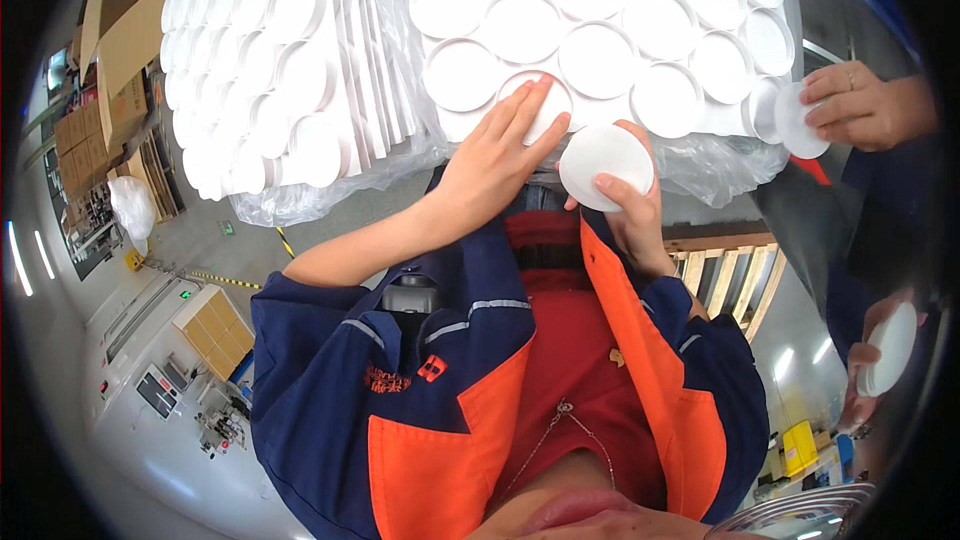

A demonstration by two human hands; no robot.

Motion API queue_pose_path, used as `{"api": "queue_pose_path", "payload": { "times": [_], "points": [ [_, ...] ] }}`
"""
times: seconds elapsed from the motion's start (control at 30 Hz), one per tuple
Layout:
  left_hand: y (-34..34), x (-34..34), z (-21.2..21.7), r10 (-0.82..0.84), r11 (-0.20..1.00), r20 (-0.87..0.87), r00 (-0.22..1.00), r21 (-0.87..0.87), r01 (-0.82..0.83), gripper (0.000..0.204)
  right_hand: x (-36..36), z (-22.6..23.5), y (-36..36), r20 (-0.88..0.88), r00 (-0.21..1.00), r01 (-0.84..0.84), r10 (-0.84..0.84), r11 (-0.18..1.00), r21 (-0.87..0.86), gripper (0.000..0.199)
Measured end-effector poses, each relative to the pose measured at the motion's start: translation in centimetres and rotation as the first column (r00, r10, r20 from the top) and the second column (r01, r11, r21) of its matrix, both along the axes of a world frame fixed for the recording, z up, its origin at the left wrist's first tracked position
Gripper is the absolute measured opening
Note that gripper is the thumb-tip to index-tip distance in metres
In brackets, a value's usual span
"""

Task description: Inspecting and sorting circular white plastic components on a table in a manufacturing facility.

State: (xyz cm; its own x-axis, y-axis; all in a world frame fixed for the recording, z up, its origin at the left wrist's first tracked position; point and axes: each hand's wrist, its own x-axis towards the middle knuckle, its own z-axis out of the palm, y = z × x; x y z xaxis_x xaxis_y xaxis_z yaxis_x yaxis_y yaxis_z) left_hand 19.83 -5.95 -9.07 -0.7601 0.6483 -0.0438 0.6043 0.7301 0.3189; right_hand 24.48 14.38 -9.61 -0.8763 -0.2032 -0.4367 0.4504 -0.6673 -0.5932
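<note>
My left hand lies with fingers stretched out over a round white place at the near edge of a white tray. Its fingertips touch the surface there. A thin, flat white disc is in my right hand, pinched between thumb and fingers just in front of the tray. Rows of round, rimmed places cover the tray. Whether each one contains a loose disc, I cannot tell.
Left of the tray stands a stack of similar white trays on clear plastic film. At right, another person's hand holds a white disc by the tray; their other hand holds several discs. A wooden pallet lies below.
</note>
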Motion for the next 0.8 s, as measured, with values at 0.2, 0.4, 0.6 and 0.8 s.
{"api": "queue_pose_path", "payload": {
  "times": [0.2, 0.4, 0.6, 0.8],
  "points": [
    [0.7, -0.2, 0.6, 0.029, 0.993, -0.081, 0.996, -0.111, -0.038, 0.058, 0.1, 0.6, -0.2, 0.027, 0.998, 0.052, -0.051, 0.999, -0.016, 0.065],
    [-0.1, -0.8, 3.1, 0.131, 0.973, 0.177, 0.976, 0.165, -0.161, 0.047, 0.0, -0.3, -1.1, 0.013, 1.000, 0.028, -0.028, 1.000, -0.003, 0.060],
    [-0.3, -0.1, 4.7, 0.292, 0.730, 0.525, 0.799, 0.417, -0.541, 0.025, -0.2, -0.9, -1.8, -0.103, 0.977, -0.192, 0.188, 0.981, -0.034, 0.049],
    [-2.7, -2.5, 4.7, 0.556, 0.667, 0.061, 0.829, 0.562, -0.489, 0.018, -0.6, -0.8, -2.2, -0.057, 0.987, -0.149, 0.148, 0.989, -0.019, 0.051]
  ]
}}
